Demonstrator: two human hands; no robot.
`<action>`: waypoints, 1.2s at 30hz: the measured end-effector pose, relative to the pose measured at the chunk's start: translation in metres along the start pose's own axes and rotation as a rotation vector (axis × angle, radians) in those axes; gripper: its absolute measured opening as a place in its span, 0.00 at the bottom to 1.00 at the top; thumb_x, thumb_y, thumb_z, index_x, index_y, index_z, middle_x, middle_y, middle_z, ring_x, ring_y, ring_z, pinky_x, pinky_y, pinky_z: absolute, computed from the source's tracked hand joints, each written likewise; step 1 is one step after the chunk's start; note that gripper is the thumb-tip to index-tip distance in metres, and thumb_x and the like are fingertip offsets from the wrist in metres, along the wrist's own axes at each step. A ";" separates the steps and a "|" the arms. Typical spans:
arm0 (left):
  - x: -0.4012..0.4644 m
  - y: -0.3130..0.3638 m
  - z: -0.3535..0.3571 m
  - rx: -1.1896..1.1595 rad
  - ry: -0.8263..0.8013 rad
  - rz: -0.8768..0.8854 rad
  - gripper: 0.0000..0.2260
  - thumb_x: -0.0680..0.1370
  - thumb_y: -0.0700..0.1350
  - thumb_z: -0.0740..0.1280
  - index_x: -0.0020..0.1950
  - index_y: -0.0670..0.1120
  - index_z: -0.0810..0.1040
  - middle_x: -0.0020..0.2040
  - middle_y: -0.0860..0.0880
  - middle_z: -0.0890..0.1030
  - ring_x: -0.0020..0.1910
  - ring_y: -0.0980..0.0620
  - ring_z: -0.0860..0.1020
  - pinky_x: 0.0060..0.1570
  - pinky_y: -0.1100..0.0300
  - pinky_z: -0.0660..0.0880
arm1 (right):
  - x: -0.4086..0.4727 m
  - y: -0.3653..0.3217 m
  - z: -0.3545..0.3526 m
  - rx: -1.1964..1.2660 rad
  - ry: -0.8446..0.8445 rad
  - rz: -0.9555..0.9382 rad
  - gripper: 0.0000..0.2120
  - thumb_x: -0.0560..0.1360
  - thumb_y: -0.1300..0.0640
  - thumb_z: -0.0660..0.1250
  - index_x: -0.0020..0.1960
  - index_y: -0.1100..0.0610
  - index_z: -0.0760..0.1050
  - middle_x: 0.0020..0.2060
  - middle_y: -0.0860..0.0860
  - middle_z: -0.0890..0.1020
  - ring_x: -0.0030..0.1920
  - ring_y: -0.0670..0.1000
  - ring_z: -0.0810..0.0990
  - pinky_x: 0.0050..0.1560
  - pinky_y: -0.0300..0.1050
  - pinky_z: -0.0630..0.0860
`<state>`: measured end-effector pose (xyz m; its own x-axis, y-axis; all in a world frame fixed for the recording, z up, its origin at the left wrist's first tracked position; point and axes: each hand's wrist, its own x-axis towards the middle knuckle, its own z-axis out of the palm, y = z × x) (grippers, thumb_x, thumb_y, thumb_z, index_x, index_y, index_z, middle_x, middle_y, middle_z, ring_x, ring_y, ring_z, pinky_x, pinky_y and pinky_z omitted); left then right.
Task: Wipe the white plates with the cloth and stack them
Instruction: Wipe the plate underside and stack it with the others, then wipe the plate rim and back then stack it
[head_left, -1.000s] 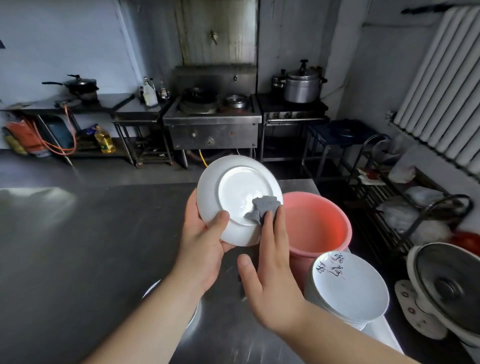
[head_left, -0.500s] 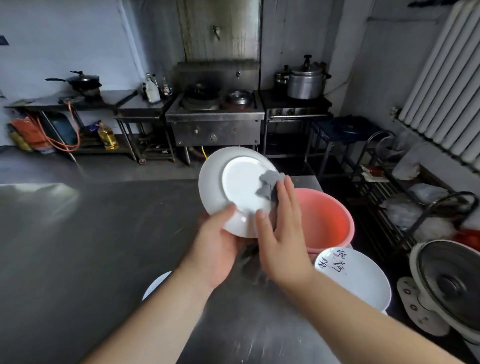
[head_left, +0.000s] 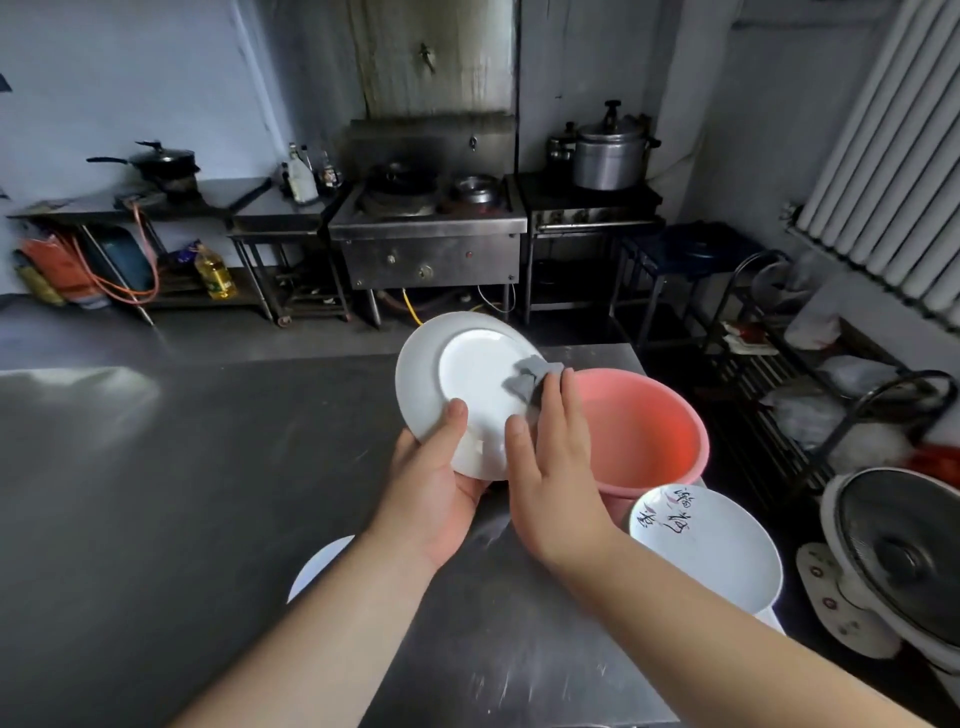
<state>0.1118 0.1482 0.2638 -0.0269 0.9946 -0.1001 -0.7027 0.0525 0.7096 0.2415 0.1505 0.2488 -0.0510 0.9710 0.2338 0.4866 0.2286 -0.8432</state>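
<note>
Tilting above steel table (head_left: 156, 493), white plate (head_left: 467, 384) gripped at lower rim by left hand (head_left: 434, 488); grey cloth (head_left: 532, 379) pressed against plate by flat-fingered right hand (head_left: 558, 467); pink basin (head_left: 644, 431) just beside.

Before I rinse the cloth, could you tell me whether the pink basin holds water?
Cannot tell: the pink basin shows only smooth pink inside, with no visible waterline.

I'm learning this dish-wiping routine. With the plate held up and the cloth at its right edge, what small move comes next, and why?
Probably sweep the grey cloth leftward across the white plate: the right hand presses it at the right side only, while the left hand grips the lower rim.
</note>
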 end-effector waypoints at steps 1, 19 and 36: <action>0.000 -0.001 0.002 0.007 0.012 0.002 0.18 0.83 0.46 0.66 0.73 0.42 0.77 0.68 0.37 0.81 0.67 0.37 0.81 0.62 0.44 0.81 | 0.001 -0.003 -0.001 0.000 0.020 0.005 0.37 0.85 0.39 0.49 0.86 0.55 0.39 0.84 0.47 0.37 0.82 0.43 0.34 0.84 0.52 0.42; 0.007 -0.027 -0.021 0.289 -0.214 -0.297 0.18 0.80 0.44 0.71 0.70 0.55 0.79 0.68 0.46 0.82 0.64 0.44 0.83 0.50 0.50 0.83 | -0.001 0.064 -0.092 -0.272 0.017 0.322 0.28 0.81 0.31 0.50 0.41 0.49 0.76 0.31 0.45 0.81 0.34 0.51 0.81 0.43 0.55 0.81; 0.008 -0.159 0.040 0.632 -0.293 -0.506 0.15 0.86 0.45 0.65 0.72 0.54 0.76 0.65 0.51 0.84 0.66 0.48 0.82 0.65 0.48 0.78 | -0.092 0.161 -0.204 -0.054 0.009 0.982 0.25 0.80 0.30 0.55 0.42 0.41 0.85 0.41 0.47 0.87 0.49 0.52 0.85 0.59 0.52 0.80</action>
<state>0.2514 0.1514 0.1783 0.4288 0.8163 -0.3870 -0.0508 0.4495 0.8918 0.5027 0.0840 0.1902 0.4042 0.7269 -0.5552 0.3483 -0.6835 -0.6415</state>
